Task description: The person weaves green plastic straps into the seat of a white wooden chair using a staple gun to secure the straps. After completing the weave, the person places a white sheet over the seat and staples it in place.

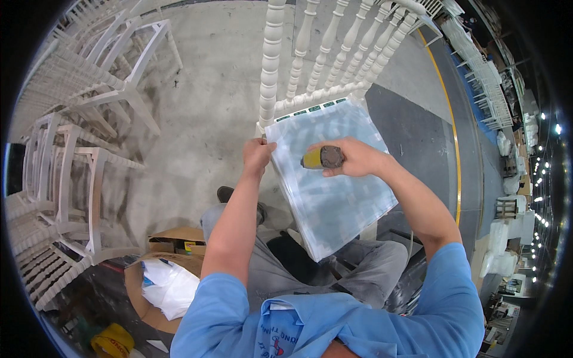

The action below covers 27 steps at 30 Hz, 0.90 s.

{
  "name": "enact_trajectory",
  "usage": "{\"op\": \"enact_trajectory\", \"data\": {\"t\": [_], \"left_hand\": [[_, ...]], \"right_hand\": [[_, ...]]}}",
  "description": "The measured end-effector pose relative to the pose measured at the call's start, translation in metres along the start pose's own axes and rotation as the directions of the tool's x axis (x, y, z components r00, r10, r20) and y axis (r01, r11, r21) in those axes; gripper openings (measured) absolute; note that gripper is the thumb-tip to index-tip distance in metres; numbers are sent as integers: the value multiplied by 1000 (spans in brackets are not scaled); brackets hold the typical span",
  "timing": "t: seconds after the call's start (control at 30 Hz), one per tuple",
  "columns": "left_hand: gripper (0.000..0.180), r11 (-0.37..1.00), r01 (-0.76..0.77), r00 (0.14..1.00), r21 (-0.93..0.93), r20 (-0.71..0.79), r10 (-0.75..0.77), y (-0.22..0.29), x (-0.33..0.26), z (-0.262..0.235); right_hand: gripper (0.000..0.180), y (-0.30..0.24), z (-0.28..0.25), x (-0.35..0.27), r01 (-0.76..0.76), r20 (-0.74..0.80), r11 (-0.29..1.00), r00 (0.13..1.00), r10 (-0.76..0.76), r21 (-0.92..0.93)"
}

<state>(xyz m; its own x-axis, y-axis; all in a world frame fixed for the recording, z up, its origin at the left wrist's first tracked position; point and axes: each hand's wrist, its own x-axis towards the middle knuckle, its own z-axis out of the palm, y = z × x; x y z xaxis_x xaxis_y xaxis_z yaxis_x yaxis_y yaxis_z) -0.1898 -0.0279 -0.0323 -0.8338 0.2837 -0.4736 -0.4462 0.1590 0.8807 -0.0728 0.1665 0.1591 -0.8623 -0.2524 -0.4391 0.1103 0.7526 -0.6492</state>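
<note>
A white chair with turned spindles [325, 45] stands before me. Over its seat lies a translucent bluish plastic sheet [334, 203], layered at the left edge, with a strip of green marks along its far edge. My left hand [257, 156] is closed at the sheet's far left corner, its thumb on the edge. My right hand [358, 157] is wrapped round a yellow tool shaped like an air stapler [322, 157], with a worn brown rounded head. It is held over the far middle of the sheet. The tool's lower end is hidden, so contact cannot be told.
Several unpainted-looking pale chair frames [98, 173] stand close together on the left. Near my left elbow are an open cardboard box [140, 298] and white plastic bags [173, 292]. A yellow bundle [112, 341] lies lower left. A yellow floor line [452, 131] runs along the right.
</note>
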Motion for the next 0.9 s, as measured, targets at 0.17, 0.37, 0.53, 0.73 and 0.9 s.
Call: {"op": "enact_trajectory", "data": {"t": [0.17, 0.37, 0.53, 0.73, 0.9], "left_hand": [[13, 1000, 10, 999, 0, 37, -10, 0, 1, -4], [14, 1000, 1, 1000, 7, 29, -1, -4, 1, -11], [13, 999, 3, 998, -35, 68, -1, 2, -1, -8], [12, 999, -10, 996, 40, 90, 6, 3, 1, -9], [19, 983, 18, 998, -183, -50, -27, -9, 0, -12]], "right_hand": [[60, 8, 4, 33, 6, 14, 1000, 1000, -6, 13], [54, 14, 21, 74, 40, 84, 999, 996, -38, -16], [54, 24, 30, 86, 46, 102, 998, 994, -42, -44], [54, 23, 32, 85, 86, 91, 990, 993, -76, -113], [44, 37, 6, 58, -320, 167, 865, 947, 275, 387]]}}
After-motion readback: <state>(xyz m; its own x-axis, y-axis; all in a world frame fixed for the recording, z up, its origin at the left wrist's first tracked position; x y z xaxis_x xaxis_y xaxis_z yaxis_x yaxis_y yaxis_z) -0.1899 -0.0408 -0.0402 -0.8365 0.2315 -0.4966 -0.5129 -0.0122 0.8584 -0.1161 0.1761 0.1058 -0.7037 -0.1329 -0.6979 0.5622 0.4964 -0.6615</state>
